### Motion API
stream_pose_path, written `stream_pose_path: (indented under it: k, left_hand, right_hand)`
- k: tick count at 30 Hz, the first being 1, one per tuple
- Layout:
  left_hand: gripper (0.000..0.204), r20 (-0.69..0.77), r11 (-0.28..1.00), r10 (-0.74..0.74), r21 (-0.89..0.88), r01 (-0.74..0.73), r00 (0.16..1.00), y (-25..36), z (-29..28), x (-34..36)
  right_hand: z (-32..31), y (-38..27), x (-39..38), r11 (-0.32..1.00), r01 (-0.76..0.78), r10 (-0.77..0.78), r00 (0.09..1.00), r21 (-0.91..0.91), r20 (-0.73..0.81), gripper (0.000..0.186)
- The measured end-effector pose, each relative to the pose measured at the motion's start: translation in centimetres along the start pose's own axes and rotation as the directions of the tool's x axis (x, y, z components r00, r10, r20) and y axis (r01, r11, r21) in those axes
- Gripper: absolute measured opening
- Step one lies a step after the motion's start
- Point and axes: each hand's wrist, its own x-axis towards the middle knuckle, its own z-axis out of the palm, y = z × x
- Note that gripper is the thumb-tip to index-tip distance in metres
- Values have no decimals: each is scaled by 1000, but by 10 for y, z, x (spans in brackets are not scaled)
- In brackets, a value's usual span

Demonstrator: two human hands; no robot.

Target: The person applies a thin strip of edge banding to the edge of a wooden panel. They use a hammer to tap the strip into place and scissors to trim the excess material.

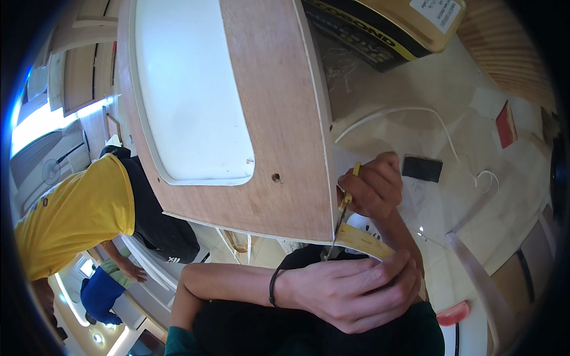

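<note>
A wooden panel (261, 89) with a white inset (190, 89) stands in front of me, and a thin edging strip runs along its lower edge. My right hand (375, 185) is closed round the yellow handles of a pair of scissors (346, 202). The scissor blades lie across the edging strip (363, 241) at the panel's near right corner. My left hand (356, 292), with a black band at the wrist, pinches the strip's loose end, whose yellowish face is turned up. Whether the blades have cut through cannot be seen.
A black and yellow metal tin (380, 35) stands at the back right. On the floor (409, 136) lie a dark rectangular block (422, 169), a curved white strip (409, 108) and a red piece (506, 124). A person in a yellow shirt (89, 204) bends at left; another in blue (102, 293) is beyond.
</note>
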Motion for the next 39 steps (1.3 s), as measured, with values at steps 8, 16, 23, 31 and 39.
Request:
stream_pose_path:
  k: [8, 16, 23, 31, 39]
  left_hand:
    - [17, -8, 998, 18, 59, -17, 1000, 1, 2, 0]
    - [16, -33, 1000, -4, 26, 5, 999, 2, 1, -2]
    - [15, -32, 998, 31, 47, -29, 999, 0, 5, -3]
    - [15, -37, 999, 19, 38, -17, 999, -1, 5, 2]
    - [16, -56, 1000, -1, -14, 0, 998, 0, 3, 5]
  right_hand:
    - [8, 8, 10, 997, 19, -27, 994, -75, -104, 33]
    - [5, -6, 11, 994, -64, 64, 998, -87, -4, 35]
    - [3, -1, 4, 994, -52, 48, 998, -100, -48, 29]
    - [0, -1, 1, 997, -45, 44, 999, -58, -11, 25]
    - [-5, 5, 11, 983, 3, -6, 1000, -182, -14, 28]
